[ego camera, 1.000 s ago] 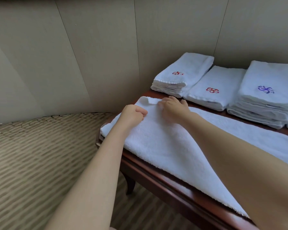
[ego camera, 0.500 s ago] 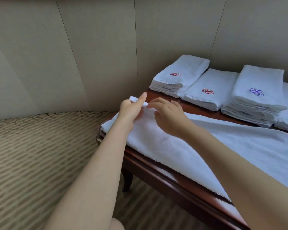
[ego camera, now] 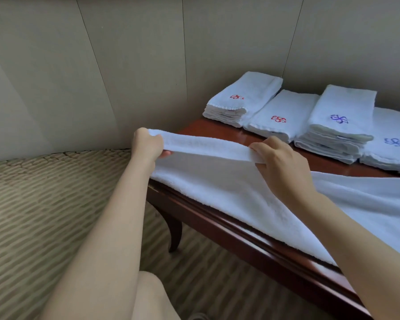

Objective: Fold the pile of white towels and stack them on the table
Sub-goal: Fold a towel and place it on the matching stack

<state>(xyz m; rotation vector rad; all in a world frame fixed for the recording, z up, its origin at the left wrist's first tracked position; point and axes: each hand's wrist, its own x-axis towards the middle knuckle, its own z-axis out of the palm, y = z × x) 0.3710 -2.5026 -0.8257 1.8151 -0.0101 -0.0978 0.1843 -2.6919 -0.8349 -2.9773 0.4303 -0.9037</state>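
Your right arm is cutting off the near right part of the towel (ego camera: 229, 192), and the frame edge is clipping its far right end; your left hand (ego camera: 147, 144) is curling its fingers (ego camera: 165, 154) round the lifted corner, mostly tucked underneath; your right hand (ego camera: 284, 165) is pinching the same raised edge, fingertips hiding in the cloth; the towel's white, plush, lying across the dark wood surface (ego camera: 217, 132), front edge trailing along the rim; folded stacks (ego camera: 340, 118) are sitting behind it by the wall.
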